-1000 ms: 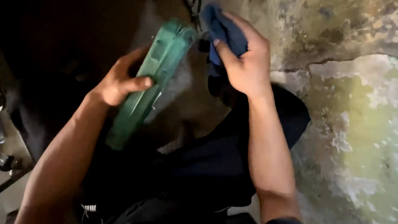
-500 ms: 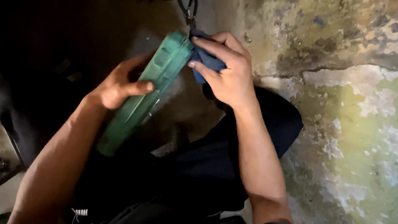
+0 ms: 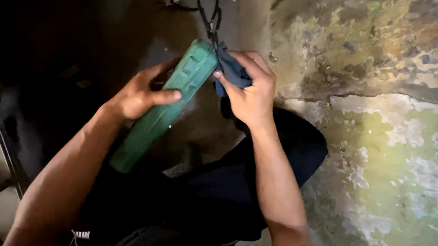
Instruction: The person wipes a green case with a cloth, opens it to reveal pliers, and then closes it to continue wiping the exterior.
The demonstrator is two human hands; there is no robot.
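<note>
Slid upward, right hand (image 3: 253,96) pinches blue cloth (image 3: 232,70); left hand (image 3: 142,94) clasps green cover (image 3: 168,105).

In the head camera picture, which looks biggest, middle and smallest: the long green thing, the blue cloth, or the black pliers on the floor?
1. Long green panel, held by the left hand.
2. Black pliers, though they lie farther away, so this is unsure.
3. Blue cloth, mostly hidden in the right hand.

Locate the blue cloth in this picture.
In the head view, the blue cloth is bunched in the right hand, pressed against the top end of the green panel, just below the pliers.
</note>
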